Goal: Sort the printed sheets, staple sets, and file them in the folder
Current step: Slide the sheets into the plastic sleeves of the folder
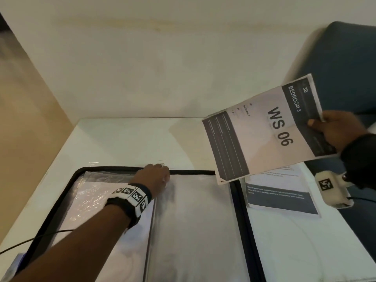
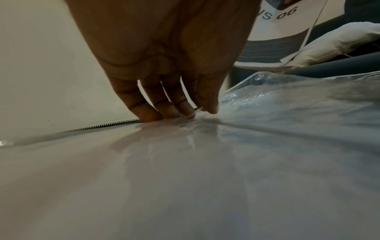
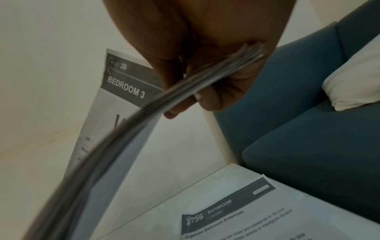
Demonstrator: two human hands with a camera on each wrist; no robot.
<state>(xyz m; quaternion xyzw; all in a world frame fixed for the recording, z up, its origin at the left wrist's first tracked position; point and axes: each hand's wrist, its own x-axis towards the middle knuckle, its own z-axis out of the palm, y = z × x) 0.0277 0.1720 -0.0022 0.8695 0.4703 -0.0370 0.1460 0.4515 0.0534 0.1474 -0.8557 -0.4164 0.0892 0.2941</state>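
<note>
An open folder with a black zip rim lies on the white table, its clear plastic sleeves spread flat. My left hand is at the folder's top middle. In the left wrist view its thumb and fingertips pinch the top edge of a clear sleeve beside the zip teeth. My right hand grips a set of printed sheets marked "BEDROOM 3, WS 06" by one short edge, up in the air over the folder's right corner. The right wrist view shows that stack edge-on in my right hand.
More printed sheets lie on the table right of the folder, the top one headed "BATHROOM". A blue sofa with a white cushion borders the table's right edge. A wall stands behind, and a black cable crosses the left front.
</note>
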